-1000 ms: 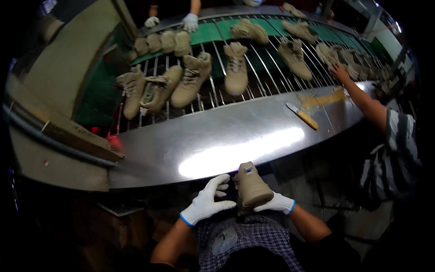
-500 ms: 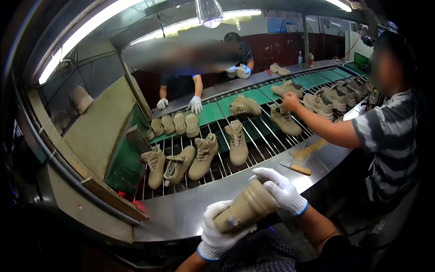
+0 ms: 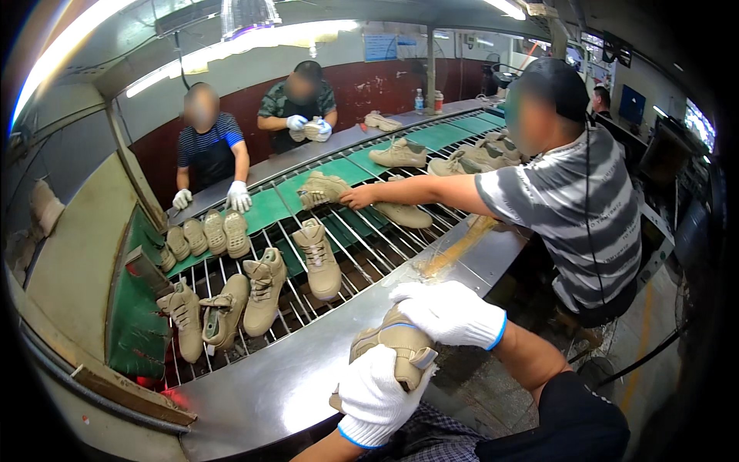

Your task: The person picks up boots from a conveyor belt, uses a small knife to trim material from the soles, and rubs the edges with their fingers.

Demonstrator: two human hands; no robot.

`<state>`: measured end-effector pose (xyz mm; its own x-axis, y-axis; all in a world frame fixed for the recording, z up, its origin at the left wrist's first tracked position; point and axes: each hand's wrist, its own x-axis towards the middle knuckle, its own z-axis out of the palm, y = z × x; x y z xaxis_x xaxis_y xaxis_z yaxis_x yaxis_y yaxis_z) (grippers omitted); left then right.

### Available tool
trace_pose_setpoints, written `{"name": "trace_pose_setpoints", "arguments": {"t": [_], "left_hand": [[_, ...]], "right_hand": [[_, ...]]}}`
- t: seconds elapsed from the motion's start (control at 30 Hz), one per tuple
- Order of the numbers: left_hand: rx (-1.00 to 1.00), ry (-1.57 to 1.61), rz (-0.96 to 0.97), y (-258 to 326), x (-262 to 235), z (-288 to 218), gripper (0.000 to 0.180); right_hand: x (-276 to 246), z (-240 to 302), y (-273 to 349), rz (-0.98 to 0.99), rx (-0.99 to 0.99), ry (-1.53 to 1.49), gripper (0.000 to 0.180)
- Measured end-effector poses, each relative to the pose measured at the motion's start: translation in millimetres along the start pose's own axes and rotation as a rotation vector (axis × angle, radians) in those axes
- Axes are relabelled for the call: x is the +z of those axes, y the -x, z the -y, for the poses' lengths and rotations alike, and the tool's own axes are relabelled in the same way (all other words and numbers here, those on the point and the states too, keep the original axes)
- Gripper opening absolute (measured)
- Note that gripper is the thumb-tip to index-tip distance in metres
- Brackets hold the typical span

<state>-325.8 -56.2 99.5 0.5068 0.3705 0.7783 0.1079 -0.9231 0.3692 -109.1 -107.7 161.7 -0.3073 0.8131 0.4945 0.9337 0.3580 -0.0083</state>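
A tan boot [image 3: 396,339] is held in front of me, over the near edge of the metal ledge, tilted with its padded collar and a pull tab showing. My left hand [image 3: 377,393], in a white knit glove with blue trim, is closed around its lower side. My gloved right hand [image 3: 453,314] grips the boot's far upper end; its fingertips are partly hidden. Beyond the ledge, a tan boot [image 3: 316,258] stands on the roller conveyor, with another laced boot [image 3: 264,291] to its left.
A steel ledge [image 3: 285,389] runs along the conveyor's near side. Several shoes lie soles-up near a person [image 3: 212,146] across the line. Another person there holds a shoe [image 3: 311,129]. At right, a person in a striped shirt [image 3: 554,208] reaches over the rollers. A wooden-framed panel [image 3: 85,223] borders the left.
My view has swung right. The boot in my hands has been turned, showing its collar and tab instead of its shaft side. The striped-shirt person's arm now reaches farther left over the conveyor.
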Motion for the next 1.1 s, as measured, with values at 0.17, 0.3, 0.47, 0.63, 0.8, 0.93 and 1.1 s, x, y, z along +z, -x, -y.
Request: {"name": "trace_pose_setpoints", "arguments": {"t": [0.17, 0.3, 0.47, 0.63, 0.8, 0.93, 1.1], "left_hand": [[-0.015, 0.043, 0.145, -21, -18, -5, 0.089], [-0.138, 0.023, 0.014, -27, -31, 33, 0.082], [-0.428, 0.050, -0.096, -14, -46, 86, 0.084], [-0.646, 0.077, -0.218, -4, -57, 99, 0.080], [-0.769, 0.087, -0.226, -8, -64, 110, 0.079], [-0.799, 0.162, -0.288, 3, -70, 133, 0.075], [-0.900, 0.212, -0.353, 57, -111, 151, 0.071]], "right_hand": [[-23, -16, -61, 0.624, -0.005, -0.022, 0.026], [3, -42, -83, 0.505, 0.007, -0.290, 0.033], [52, -11, -103, 0.108, 0.090, -0.219, 0.036], [77, 18, -139, 0.131, 0.433, -0.391, 0.052], [109, 15, -143, -0.064, 0.254, -0.388, 0.056], [127, 13, -115, 0.252, 0.364, -0.463, 0.061], [167, -38, -7, 0.143, 0.338, -0.392, 0.049]]}}
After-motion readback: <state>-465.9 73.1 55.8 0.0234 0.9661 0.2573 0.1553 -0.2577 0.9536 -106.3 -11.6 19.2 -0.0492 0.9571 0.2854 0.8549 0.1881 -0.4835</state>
